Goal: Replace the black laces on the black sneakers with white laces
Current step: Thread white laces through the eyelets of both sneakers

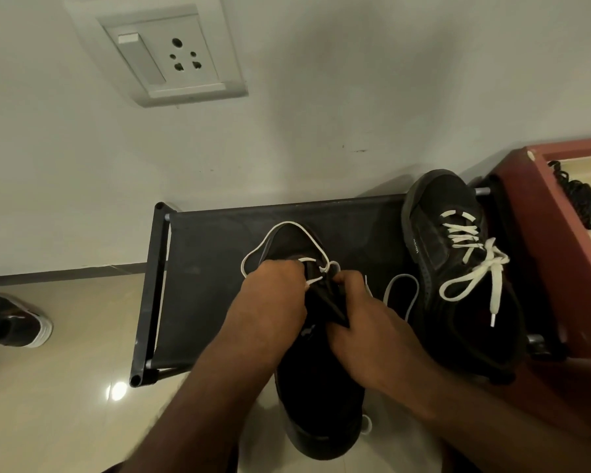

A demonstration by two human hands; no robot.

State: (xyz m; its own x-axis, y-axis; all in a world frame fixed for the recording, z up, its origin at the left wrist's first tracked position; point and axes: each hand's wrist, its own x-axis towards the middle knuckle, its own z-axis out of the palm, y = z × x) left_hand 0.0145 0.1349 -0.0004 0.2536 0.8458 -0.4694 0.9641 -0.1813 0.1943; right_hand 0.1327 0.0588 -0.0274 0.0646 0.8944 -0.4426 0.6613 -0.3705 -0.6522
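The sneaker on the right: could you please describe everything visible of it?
The sneaker is black, fabric-looking, with a thick dark sole, toe pointing toward the wall. A white lace crisscrosses its eyelets and is tied in a bow, one tipped end hanging loose. It rests on the right end of the black rack, beside a maroon unit.

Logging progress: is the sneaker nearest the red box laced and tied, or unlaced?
Laced and tied: the sneaker carries a white lace crossed up its front, ending in a bow.
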